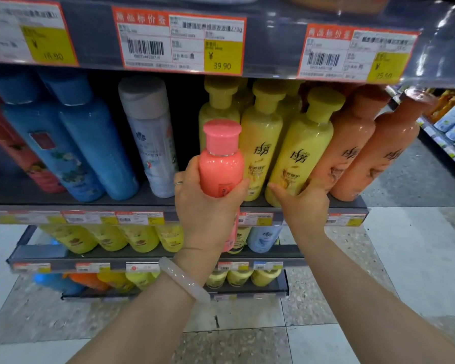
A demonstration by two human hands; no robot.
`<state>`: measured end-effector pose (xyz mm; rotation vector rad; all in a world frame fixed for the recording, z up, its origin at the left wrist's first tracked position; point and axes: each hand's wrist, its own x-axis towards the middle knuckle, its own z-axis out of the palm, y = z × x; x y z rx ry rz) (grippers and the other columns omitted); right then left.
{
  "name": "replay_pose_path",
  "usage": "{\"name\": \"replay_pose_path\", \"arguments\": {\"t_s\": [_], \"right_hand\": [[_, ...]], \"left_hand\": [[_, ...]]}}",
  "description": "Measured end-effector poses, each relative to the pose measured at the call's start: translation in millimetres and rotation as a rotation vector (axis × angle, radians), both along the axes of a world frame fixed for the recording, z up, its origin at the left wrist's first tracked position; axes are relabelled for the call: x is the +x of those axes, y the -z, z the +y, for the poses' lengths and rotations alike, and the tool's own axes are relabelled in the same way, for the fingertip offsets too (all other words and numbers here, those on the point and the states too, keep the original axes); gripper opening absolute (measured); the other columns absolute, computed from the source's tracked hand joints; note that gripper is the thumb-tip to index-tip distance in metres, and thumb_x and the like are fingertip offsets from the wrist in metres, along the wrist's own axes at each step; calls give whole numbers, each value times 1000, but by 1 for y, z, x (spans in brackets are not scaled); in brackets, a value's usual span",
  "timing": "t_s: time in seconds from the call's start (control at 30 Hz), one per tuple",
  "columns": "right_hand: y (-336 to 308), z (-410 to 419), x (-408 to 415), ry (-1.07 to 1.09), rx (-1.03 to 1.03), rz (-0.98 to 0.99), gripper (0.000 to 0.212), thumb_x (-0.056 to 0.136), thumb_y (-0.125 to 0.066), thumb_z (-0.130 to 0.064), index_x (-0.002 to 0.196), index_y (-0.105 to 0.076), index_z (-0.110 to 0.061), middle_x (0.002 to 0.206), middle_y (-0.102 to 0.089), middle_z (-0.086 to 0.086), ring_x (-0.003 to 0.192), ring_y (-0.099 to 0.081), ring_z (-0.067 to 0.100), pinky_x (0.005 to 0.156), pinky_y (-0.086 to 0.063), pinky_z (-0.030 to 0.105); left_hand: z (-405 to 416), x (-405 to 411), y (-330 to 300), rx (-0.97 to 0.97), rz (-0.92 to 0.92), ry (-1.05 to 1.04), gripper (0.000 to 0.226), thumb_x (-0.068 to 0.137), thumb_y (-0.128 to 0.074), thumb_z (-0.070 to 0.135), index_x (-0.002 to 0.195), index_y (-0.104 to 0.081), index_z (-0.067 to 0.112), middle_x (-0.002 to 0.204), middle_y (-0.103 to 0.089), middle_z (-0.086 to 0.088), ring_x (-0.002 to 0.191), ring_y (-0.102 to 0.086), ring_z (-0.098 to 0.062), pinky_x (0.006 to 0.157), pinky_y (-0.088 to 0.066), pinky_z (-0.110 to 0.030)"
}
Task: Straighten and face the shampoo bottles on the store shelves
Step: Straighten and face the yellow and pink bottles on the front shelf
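Observation:
My left hand [205, 203] grips a pink shampoo bottle [221, 164] with a pink cap, held upright in front of the shelf [132, 200], off its surface. My right hand [304, 206] holds the base of a yellow bottle [301, 156] that stands at the shelf's front edge. Another yellow bottle [260, 143] stands between the two, with more yellow ones behind. Two orange bottles [352, 143] stand to the right. At the left stand two blue bottles [90, 143], a white one [153, 132] and a red one [16, 153].
A gap lies on the shelf between the white bottle and the yellow row. Price tags [179, 40] line the shelf edge above. Lower shelves [116, 253] hold yellow, blue and orange bottles. Another aisle rack [449, 127] stands at the far right across a tiled floor.

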<state>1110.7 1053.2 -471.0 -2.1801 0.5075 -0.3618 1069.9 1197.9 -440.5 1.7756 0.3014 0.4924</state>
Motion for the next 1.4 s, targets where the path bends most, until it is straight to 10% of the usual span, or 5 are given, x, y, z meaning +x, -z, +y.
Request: {"name": "replay_pose_path", "arguments": {"t_s": [0.43,0.6,0.97,1.1,1.4], "right_hand": [[7,11,-30,12,251,-216,45,73,-75,-26,107,-50,-11,107,-59,6,90,-59,16,77,-51,32],[16,65,-66,-634,286,-108,74,64,-76,-31,126,-35,-32,122,-46,-7,113,-48,4,92,-42,14],[9,153,-76,-701,368,-49,48,67,-74,-11,94,-43,-34,84,-54,-24,70,-55,-22,59,-42,3],[10,207,-89,-740,324,-18,47,67,-73,-11,102,-49,-32,90,-59,-18,79,-60,-7,69,-49,19],[7,347,-109,-664,381,-38,33,67,-60,-37,99,-53,-31,91,-65,-8,88,-64,20,76,-52,46]], "left_hand": [[8,0,3,46,13,-40,62,56,-79,43,111,-57,24,105,-53,-3,95,-55,-16,87,-51,-40],[15,-5,3,56,-9,-68,65,52,-76,47,110,-57,25,101,-57,-3,93,-57,-18,84,-51,-40],[96,-40,4,-92,-8,-15,92,48,-84,42,129,-45,28,119,-56,6,109,-57,-6,96,-50,-33],[154,-69,11,-120,42,16,90,52,-89,21,128,-41,27,115,-52,20,102,-52,14,87,-43,-6],[275,-86,13,59,153,-114,64,46,-81,48,101,-51,34,96,-64,11,89,-62,-4,80,-51,-23]]}}
